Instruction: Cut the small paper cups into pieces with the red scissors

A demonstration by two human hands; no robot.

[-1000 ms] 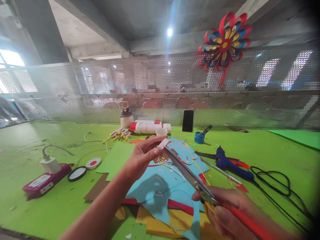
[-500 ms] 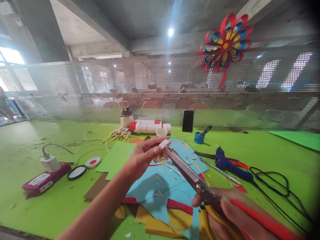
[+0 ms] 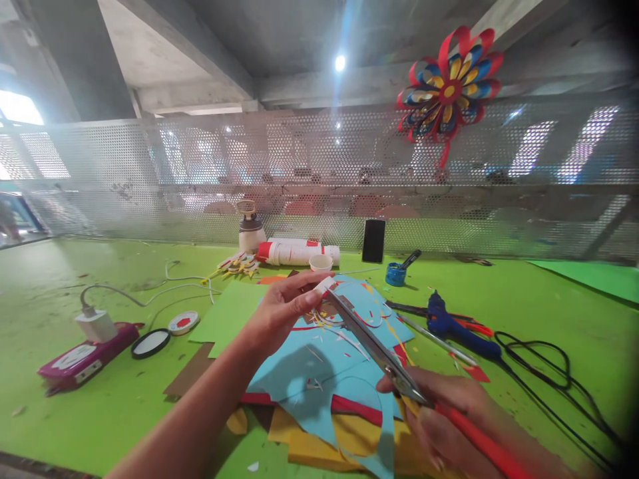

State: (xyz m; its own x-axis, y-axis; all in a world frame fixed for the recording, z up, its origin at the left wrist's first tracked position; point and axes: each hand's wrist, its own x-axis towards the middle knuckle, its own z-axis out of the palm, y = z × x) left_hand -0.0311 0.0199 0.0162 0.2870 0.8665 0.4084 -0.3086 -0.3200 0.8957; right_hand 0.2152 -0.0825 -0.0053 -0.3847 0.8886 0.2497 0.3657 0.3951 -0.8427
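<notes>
My left hand [image 3: 287,307] pinches a small white piece of paper [image 3: 325,285] with a trace of red on it, between thumb and fingers. From the lower right, my right hand [image 3: 444,412] grips a pair of scissors [image 3: 369,342] by its handles, one of them red. The blades point up and left, and their tips meet the white piece beside my left fingertips. Beneath both hands lie light blue paper sheets [image 3: 294,372] strewn with small white, red and yellow offcuts. Yellow paper [image 3: 314,452] sticks out under the blue at the front.
On the right are a blue glue gun [image 3: 456,332] with black cable and a blue pot [image 3: 396,274] holding a pen. A phone [image 3: 373,241] stands behind. To the left are a purple power strip [image 3: 87,359], tape rolls [image 3: 150,343] and green paper [image 3: 227,316].
The scissor blades have come closer together, and my right-hand fingers have drawn in around the handles. My left hand keeps its pinch on the white piece. The view has shifted slightly.
</notes>
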